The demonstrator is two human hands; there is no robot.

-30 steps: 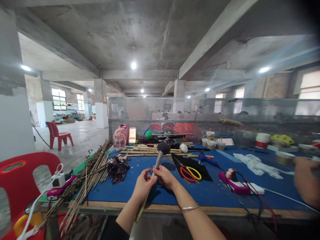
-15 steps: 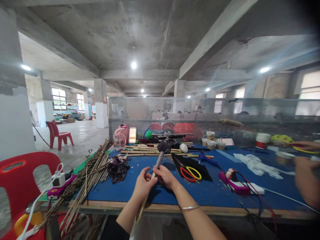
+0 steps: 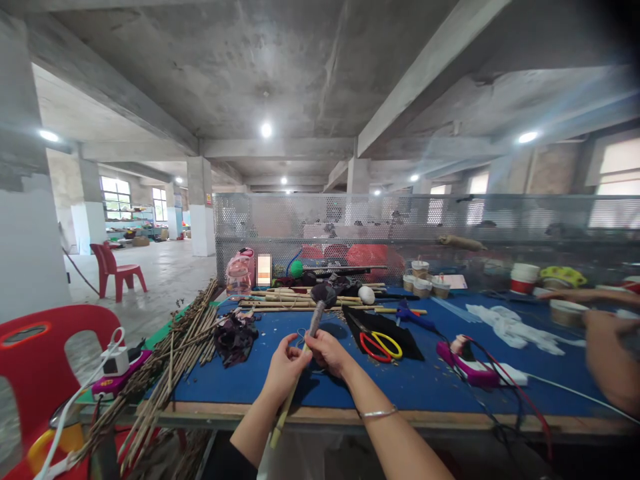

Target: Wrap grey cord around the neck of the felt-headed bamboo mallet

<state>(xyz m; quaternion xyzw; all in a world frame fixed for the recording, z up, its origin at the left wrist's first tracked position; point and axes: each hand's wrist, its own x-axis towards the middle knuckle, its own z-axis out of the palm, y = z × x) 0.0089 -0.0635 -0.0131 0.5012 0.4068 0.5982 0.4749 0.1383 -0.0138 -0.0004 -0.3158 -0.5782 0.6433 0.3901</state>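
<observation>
A pale bamboo-like stick (image 3: 283, 412) slants up from the table's front edge. Its upper part is wrapped in grey, and a dark cloth-like bundle (image 3: 323, 293) tops it. My left hand (image 3: 285, 367) is closed round the stick below the wrap, and a thin looped thread or wire (image 3: 301, 333) shows by its fingertips. With thumb and fingers pinched, my right hand (image 3: 327, 351) grips the stick at the grey wrap. To the right, scissors (image 3: 381, 347) with red and yellow handles lie on a black cloth (image 3: 411, 349). Crumpled dark fabric (image 3: 235, 339) lies to the left.
Dry stalks (image 3: 165, 367) heap over the table's left edge. Behind my hands are bamboo sticks (image 3: 280, 307), a white ball (image 3: 367, 295) and a blue glue gun (image 3: 415, 318). A purple power strip (image 3: 470, 367) trails cords at right. A co-worker's arm (image 3: 613, 360) reaches in at far right.
The stick's wrapped top has shifted slightly left and turned a little, with both hands staying on it. At far right the co-worker's hands have moved slightly.
</observation>
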